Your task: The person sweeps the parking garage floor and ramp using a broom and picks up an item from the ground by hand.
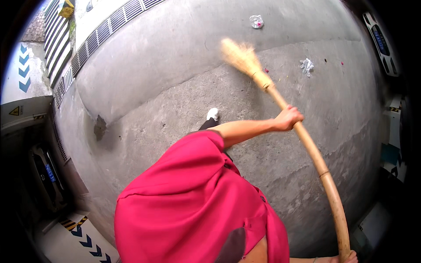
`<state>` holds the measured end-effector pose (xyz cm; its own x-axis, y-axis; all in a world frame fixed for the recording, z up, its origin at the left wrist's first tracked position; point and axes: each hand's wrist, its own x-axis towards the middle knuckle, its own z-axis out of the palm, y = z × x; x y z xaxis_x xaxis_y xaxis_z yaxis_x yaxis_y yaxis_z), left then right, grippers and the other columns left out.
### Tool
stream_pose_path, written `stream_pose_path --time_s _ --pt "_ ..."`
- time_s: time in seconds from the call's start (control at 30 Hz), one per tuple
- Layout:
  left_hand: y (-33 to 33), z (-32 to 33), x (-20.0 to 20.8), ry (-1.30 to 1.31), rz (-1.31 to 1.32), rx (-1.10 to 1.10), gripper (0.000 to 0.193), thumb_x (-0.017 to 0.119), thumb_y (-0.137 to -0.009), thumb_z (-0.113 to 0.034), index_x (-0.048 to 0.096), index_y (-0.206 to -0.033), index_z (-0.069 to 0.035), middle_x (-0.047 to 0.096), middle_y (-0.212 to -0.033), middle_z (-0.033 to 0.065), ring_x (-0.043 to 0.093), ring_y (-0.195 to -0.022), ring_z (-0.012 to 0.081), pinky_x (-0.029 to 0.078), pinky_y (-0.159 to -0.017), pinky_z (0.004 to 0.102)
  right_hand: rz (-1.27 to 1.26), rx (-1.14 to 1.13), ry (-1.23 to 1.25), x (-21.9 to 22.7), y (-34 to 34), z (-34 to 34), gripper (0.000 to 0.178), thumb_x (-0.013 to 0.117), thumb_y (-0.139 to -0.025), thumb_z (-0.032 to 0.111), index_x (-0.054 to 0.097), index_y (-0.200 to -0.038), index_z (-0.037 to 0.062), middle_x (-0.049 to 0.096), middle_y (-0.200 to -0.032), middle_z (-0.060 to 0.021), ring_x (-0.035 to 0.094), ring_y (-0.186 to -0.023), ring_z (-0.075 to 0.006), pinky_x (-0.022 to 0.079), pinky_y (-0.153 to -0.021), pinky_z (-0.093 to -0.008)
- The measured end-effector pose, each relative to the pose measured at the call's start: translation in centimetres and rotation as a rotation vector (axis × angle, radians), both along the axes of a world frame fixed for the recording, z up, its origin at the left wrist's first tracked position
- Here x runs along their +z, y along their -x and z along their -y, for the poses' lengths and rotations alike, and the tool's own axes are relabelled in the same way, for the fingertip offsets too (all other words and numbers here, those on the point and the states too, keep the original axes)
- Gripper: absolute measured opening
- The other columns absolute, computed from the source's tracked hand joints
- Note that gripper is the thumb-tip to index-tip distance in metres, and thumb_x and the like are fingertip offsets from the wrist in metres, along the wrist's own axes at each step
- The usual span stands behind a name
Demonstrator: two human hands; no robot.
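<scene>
A long-handled bamboo broom (315, 153) slants across the concrete from lower right to upper middle. Its straw head (241, 57), slightly blurred, is at the far end of the pole. My left hand (288, 118) is wrapped round the upper-middle part of the handle, the arm reaching across from a red sleeve. Down at the lower right edge my right hand (350, 257) grips the handle's near end, partly cut off by the frame. Right of the straw head lies a crumpled clear plastic bag (307, 66). Farther off sits clear crumpled plastic (256, 22) with a pink bit.
Small red scraps (342, 63) dot the grey concrete floor (175, 65). A metal drain grate (109, 26) runs along the far left wall. Cars stand at the left (46, 175) and far right (380, 44). My white shoe (212, 114) shows ahead of the red garment.
</scene>
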<state>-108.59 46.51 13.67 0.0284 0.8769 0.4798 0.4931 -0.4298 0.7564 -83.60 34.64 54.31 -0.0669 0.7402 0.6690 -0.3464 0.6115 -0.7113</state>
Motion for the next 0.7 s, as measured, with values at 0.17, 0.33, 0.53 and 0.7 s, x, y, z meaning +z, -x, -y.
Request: stream_pose_path --time_s 0.17,0.33,0.53,0.7 --pt "4.8 -2.3 4.5 -0.067 -0.150 0.000 0.016 0.057 -0.057 -0.004 0.046 -0.064 -0.012 0.050 -0.064 0.0010 0.050 -0.073 0.0216 0.035 -0.069 0.0346 -0.092 -0.106 -0.050 -1.3 -0.2 3.2 0.020 0.045 -0.076 0.014 0.031 -0.062 0.0152 0.030 -0.048 0.0063 0.032 -0.041 -0.0046 0.033 -0.049 -0.0215" --pt "14.8 6.7 4.1 0.065 -0.290 0.115 0.016 0.057 -0.058 -0.005 0.045 -0.065 -0.013 0.047 -0.065 0.0007 0.049 -0.073 0.0206 0.035 -0.073 0.0345 -0.256 -0.065 0.068 -7.3 0.2 2.4 0.024 0.047 -0.082 0.023 0.034 -0.064 0.0155 0.030 -0.049 0.0086 0.036 -0.045 -0.0034 0.033 -0.047 -0.0197" --pt "35.2 24.3 -0.1 0.308 -0.326 0.641 0.018 0.059 -0.057 -0.003 0.051 -0.071 -0.010 0.053 -0.069 0.0033 0.052 -0.074 0.0232 0.038 -0.071 0.0345 -0.303 0.471 0.478 -15.0 21.7 -3.5 0.030 0.056 -0.064 0.002 0.029 -0.066 0.0146 0.033 -0.052 0.0062 0.035 -0.050 -0.0017 0.032 -0.057 -0.0175" --pt "51.9 38.2 -2.1 0.443 -0.449 1.134 0.009 0.053 -0.060 -0.009 0.044 -0.058 -0.010 0.049 -0.059 0.0077 0.052 -0.062 0.0260 0.037 -0.055 0.0388 -0.173 0.757 0.771 -20.5 48.5 -2.0 0.031 0.046 -0.056 -0.008 0.030 -0.074 0.0121 0.032 -0.059 0.0014 0.032 -0.051 -0.0099 0.031 -0.052 -0.0244"
